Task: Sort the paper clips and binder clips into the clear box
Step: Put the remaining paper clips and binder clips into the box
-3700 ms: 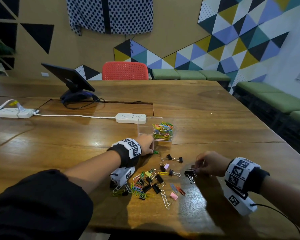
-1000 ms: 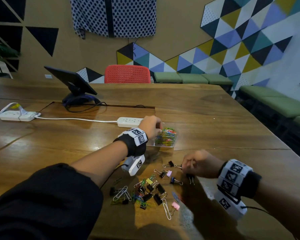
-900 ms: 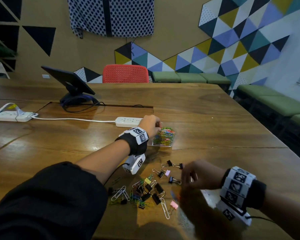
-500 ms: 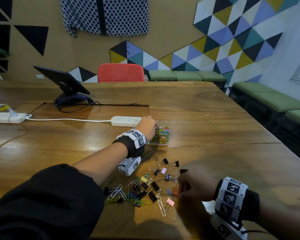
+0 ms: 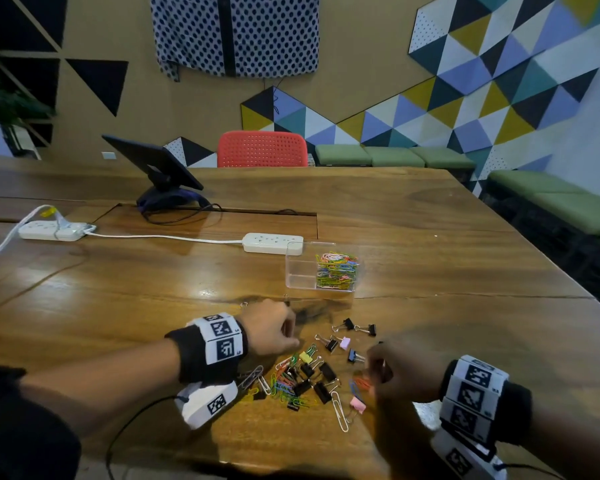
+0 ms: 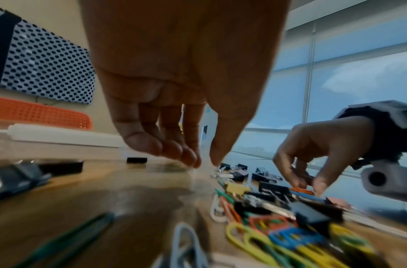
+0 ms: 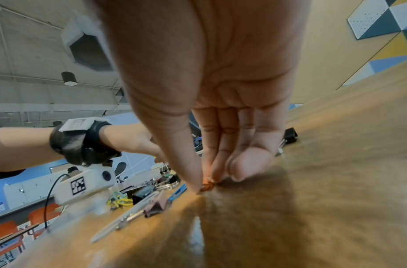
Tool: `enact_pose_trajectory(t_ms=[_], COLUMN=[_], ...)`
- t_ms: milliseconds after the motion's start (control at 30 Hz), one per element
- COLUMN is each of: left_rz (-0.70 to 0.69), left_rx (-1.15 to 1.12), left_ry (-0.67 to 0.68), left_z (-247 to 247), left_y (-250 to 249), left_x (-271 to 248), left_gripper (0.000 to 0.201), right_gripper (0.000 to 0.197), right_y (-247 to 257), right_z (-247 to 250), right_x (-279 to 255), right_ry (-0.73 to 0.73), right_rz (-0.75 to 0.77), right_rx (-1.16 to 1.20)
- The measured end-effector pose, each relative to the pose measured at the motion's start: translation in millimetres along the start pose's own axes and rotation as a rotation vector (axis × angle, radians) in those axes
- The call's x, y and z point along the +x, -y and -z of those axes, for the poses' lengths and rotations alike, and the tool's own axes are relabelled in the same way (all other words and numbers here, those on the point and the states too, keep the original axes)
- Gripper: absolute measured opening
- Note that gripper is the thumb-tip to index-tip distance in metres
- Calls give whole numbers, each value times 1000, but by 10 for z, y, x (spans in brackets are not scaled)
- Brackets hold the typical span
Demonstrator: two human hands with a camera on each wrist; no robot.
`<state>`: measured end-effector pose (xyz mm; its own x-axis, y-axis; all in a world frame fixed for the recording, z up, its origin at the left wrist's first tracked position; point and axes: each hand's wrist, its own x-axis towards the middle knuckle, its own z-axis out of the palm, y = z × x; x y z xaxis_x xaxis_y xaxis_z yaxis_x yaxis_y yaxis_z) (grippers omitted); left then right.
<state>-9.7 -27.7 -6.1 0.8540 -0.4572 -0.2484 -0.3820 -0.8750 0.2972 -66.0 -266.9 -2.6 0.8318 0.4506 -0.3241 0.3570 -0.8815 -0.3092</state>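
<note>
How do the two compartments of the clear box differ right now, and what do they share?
The clear box has a right compartment packed with coloured paper clips, heaped to about the rim; the left compartment looks empty, with the table visible through it. The right one reads as a multicoloured mass, the left as bare clear plastic. Both share the same transparent walls and stand side by side beyond the loose pile.

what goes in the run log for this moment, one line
left hand: empty, above table | right hand: pinching orange paper clip | clear box: paper clips in right compartment, left bare
</note>
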Motion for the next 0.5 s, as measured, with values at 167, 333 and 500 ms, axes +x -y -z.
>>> enact_pose_trajectory(t_ms=[167, 333, 500], left_rz=[41, 43, 20], left_rx=[10, -12, -30], left_ry=[64, 75, 155], left_z=[-99, -79, 18], left_y=[-44, -88, -62], left_x=[-96, -57, -68], left_gripper=[24, 22, 22], right_gripper=[17, 12, 15], right_y=[11, 8, 34], right_z=[-19, -13, 107], right_x=[43, 66, 115], right_ry=[50, 44, 65], right_rz=[-17, -13, 139], right_rx=[57, 90, 116])
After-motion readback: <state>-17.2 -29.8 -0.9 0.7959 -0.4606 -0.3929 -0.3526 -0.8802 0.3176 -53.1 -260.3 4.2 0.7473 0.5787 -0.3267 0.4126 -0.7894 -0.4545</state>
